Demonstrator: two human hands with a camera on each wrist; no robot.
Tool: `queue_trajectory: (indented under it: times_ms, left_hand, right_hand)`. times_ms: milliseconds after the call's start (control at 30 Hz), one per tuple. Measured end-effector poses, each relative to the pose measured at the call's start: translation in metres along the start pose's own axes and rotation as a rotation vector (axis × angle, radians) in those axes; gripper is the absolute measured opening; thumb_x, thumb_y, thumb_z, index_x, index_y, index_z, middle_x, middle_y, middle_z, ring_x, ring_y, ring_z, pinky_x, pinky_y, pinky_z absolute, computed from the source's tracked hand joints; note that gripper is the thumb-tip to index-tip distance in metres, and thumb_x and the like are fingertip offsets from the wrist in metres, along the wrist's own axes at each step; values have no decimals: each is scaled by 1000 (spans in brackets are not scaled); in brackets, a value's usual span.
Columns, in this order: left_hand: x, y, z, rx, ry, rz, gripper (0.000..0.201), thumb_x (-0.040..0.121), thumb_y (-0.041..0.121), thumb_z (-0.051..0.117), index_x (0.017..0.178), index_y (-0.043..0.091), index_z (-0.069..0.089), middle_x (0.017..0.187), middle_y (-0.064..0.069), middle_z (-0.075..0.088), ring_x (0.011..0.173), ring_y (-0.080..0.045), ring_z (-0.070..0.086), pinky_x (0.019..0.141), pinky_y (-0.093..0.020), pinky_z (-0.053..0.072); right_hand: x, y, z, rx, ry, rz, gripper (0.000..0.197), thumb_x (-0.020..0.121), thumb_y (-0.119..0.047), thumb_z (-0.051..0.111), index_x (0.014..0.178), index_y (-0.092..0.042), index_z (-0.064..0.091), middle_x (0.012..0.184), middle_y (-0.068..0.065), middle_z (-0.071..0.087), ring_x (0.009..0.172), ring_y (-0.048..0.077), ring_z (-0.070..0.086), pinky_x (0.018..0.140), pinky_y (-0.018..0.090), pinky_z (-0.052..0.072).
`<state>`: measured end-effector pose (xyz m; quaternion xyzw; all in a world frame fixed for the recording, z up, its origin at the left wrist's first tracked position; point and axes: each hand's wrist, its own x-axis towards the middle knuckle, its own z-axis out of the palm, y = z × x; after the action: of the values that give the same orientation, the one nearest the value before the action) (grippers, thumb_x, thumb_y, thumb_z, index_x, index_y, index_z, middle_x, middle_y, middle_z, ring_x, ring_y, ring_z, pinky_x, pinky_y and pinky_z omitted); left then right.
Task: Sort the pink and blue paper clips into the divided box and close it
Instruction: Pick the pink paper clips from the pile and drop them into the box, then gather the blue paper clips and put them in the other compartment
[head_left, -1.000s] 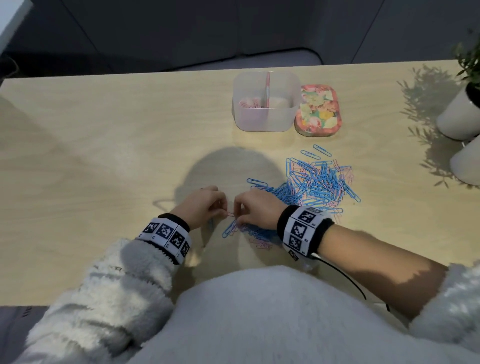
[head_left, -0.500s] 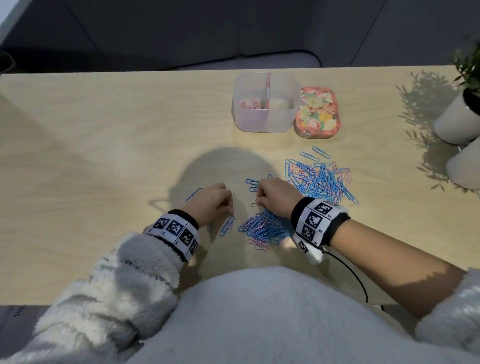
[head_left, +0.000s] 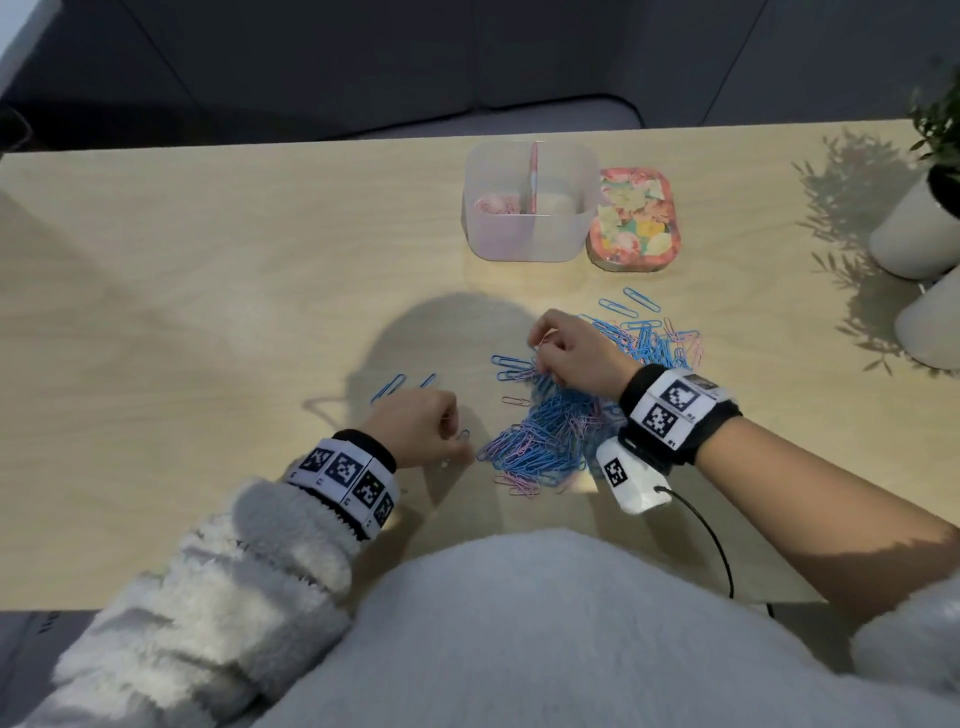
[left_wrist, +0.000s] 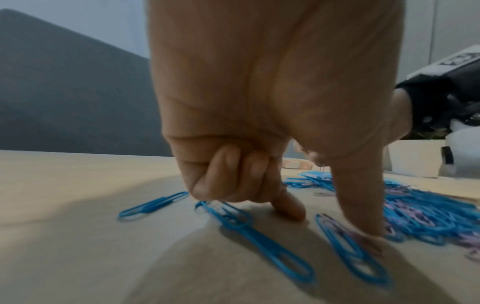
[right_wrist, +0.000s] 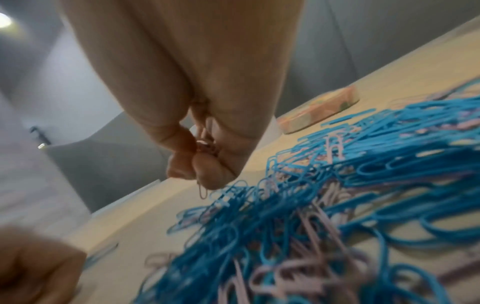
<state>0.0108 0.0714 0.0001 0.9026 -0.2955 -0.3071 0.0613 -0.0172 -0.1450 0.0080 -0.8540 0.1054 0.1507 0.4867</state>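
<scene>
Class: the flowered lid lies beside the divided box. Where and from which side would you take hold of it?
Take the lid from above, fingers across its two long edges. It lies flat on the table, its left edge close against the divided box, so a thumb fits more easily on its free right edge.

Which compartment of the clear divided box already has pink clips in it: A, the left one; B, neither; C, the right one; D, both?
A: in the head view, pink clips lie in the left compartment of the clear divided box, left of its divider, while the right compartment shows none that can be made out.
</scene>
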Motion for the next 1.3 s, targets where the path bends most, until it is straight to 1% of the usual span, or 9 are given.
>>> queue_trajectory:
  times_ms: [133, 300, 533, 633, 733, 800, 1033, 1200, 1300]
  left_hand:
    - [4, 1, -3, 12, -3, 22, 18, 88, 34, 55, 87, 16, 56, 89, -4, 60, 86, -22, 56, 72, -34, 44]
    - [12, 2, -17, -31, -68, 27, 16, 91, 26, 51, 90, 13, 59, 93, -5, 61, 81, -19, 52, 70, -30, 41]
    - [52, 32, -107, -217, 237, 36, 13, 92, 24, 48, 90, 11, 53, 90, -4, 53, 83, -21, 47, 70, -26, 33]
    - [85, 53, -138, -168, 353, 34, 9, 90, 18, 42, 88, 10, 47, 92, -13, 56, 89, -29, 53, 71, -30, 36]
    - [114, 70, -149, -70, 433, -12, 26, 92, 18, 38, 104, 1, 53, 109, -23, 60, 102, -37, 57, 82, -39, 44]
    - [129, 75, -149, -39, 461, -73, 33, 94, 19, 34, 109, -4, 54, 116, -26, 59, 105, -40, 56, 85, -41, 45]
    - [156, 62, -150, 1, 431, -67, 26, 92, 15, 45, 111, 1, 56, 118, -21, 59, 109, -38, 55, 89, -41, 45]
    - [141, 40, -154, -314, 542, 29, 38, 91, 3, 37, 125, 8, 54, 130, -15, 57, 122, -30, 51, 105, -38, 40]
    - [119, 27, -148, -561, 718, 69, 39, 81, 5, 36, 108, 9, 63, 112, -10, 65, 106, -27, 58, 92, -41, 50]
  right_hand:
    - [-7, -5, 21, -240, -104, -87, 23, 88, -3, 42, 84, -2, 64, 73, -1, 59, 63, 6, 47, 62, 19, 32]
    - [-7, -2, 34, -465, -103, -108, 14, 86, -17, 59, 92, -5, 65, 96, 10, 68, 93, 25, 61, 73, 26, 38]
    - [-6, -7, 38, -635, -148, -70, 17, 87, -10, 53, 94, 0, 64, 103, 19, 66, 95, 35, 63, 84, 42, 52]
    - [-3, -10, 39, -685, -238, -43, 20, 88, -11, 48, 92, 1, 64, 102, 17, 68, 91, 34, 65, 81, 40, 54]
    - [-6, -11, 37, -736, -289, -75, 11, 88, -11, 48, 78, -8, 47, 98, 17, 63, 89, 33, 63, 73, 38, 48]
    - [-10, -9, 33, -743, -291, -87, 23, 88, -11, 46, 67, -14, 35, 85, 14, 54, 78, 26, 56, 66, 36, 41]
    - [7, -41, -34, -268, 34, -121, 14, 83, -11, 57, 73, -10, 47, 67, 1, 48, 59, 15, 39, 53, 29, 29]
    - [72, -80, -76, -211, 273, -155, 25, 82, -12, 54, 61, -17, 40, 63, -1, 46, 68, 18, 44, 51, 20, 31]
    - [109, -95, -78, -192, 338, -167, 29, 81, -11, 51, 58, -21, 37, 68, -2, 49, 72, 17, 47, 51, 19, 32]
